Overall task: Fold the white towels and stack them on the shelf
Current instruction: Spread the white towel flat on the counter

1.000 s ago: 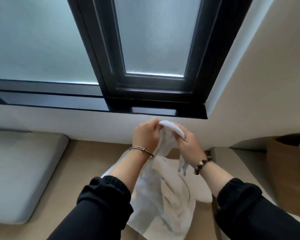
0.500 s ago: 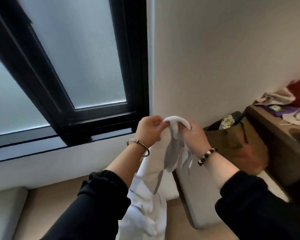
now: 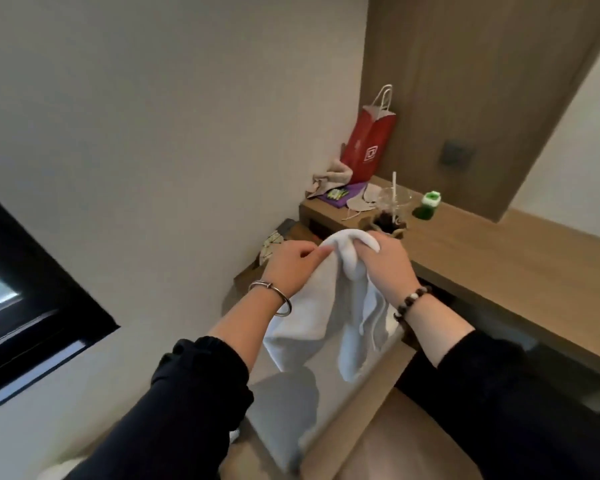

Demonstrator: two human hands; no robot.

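Note:
A white towel (image 3: 312,313) hangs bunched in the air in front of me, its lower folds dangling over a grey cushion. My left hand (image 3: 291,268) pinches the towel's top edge from the left. Close beside it, my right hand (image 3: 385,265) grips the top edge from the right, fingers curled over the cloth. A wooden shelf (image 3: 492,258) runs along the wall just behind and to the right of my hands.
On the shelf's far end stand a red paper bag (image 3: 369,147), a crumpled beige cloth (image 3: 331,178), a purple item, a clear cup with a straw (image 3: 394,206) and a green bottle (image 3: 430,204). A brown bag sits below the shelf. A black window frame (image 3: 32,292) is at left.
My view has swung right, from the window to the wooden shelf. Both hands kept hold of the towel's top edge and carried it along toward the shelf.

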